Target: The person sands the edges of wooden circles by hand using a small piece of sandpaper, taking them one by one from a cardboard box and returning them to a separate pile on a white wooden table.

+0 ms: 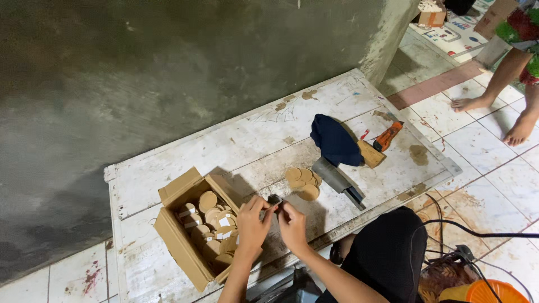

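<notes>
Dark small piece (275,201), pinched between the fingertips of both hands, sits at the near edge of the white board (236,140). Left hand (252,224) and right hand (293,224) meet together over it; what kind of piece it is cannot be told. Left of the hands, an open brown box (178,238) holds tan discs (209,201), some with white labels. Right of the hands, just beyond them, loose discs (303,180) lie in a small heap. Farther right: a grey flat tool (336,178), a blue cloth (334,140), a wood block (371,154) and an orange tool (388,136). Far right, another person's bare feet (519,130) stand on the tiled floor (483,168); near right, black cables (477,230).
</notes>
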